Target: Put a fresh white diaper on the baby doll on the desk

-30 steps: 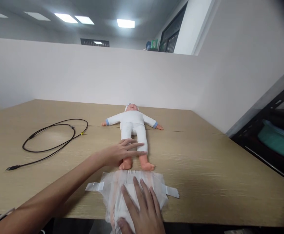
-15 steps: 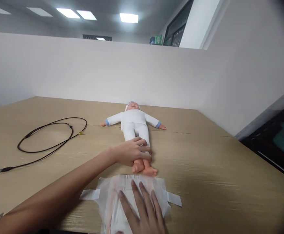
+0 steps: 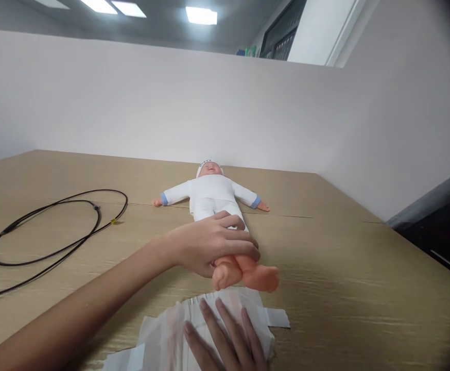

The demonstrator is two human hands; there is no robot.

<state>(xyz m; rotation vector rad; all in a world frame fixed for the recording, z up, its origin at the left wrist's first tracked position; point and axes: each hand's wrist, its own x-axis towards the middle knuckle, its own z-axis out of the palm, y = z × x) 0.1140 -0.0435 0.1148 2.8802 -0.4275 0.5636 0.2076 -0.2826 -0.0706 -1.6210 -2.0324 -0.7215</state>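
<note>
The left hand (image 3: pixel 213 242) comes in from the doll's left-leaning side of the view and wraps its fingers around both lower legs of the baby doll (image 3: pixel 213 191), just above the feet. The right hand (image 3: pixel 235 345) is on the near side of the doll's feet, flat on the diaper (image 3: pixel 167 330), fingers spread and holding nothing.

Left of the doll, a thin black cable (image 3: pixel 89 236) lies in loops on the light brown bench (image 3: pixel 344 273). Past the doll's head is a plain white wall (image 3: pixel 151 103), with bright ceiling lights (image 3: pixel 202 15) above it. Far right of the doll is a black thing (image 3: pixel 437 242), cut off.

The diaper lies open just below the doll's feet, white and crinkly, with a tab sticking out each side. The doll lies face up, arms wide, in white clothes with blue cuffs and a white cap. Its bare feet are close together.
</note>
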